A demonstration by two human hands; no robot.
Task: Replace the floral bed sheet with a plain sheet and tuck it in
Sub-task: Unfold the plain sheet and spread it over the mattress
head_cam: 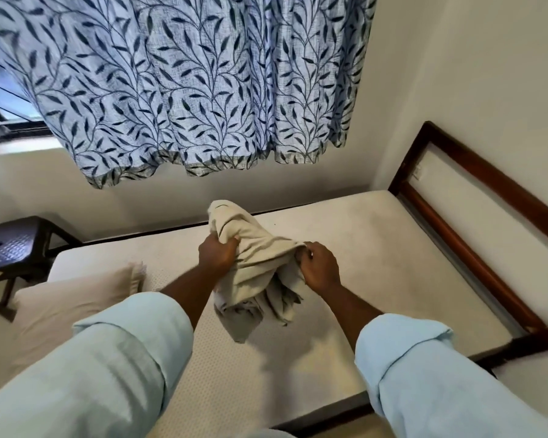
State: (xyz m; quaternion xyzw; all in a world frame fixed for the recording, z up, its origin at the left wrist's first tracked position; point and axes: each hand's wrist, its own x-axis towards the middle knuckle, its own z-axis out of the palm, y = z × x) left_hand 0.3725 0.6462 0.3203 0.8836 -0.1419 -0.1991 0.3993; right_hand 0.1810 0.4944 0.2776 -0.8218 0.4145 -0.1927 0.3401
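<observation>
Both hands grip a bunched plain sheet point(260, 270) above the bare mattress point(377, 248); the left hand point(217, 252) clutches its upper fold, the right hand point(320, 267) pinches its edge; a pillow point(73, 295) lies left of the hands.

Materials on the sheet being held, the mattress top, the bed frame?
Plain sheet: soft woven cloth, matte beige; it bunches in limp folds. Mattress: fabric cover, off-white, matte, fine dotted texture. Bed frame: probably wood, reddish-brown with a slight sheen along the rail.
</observation>
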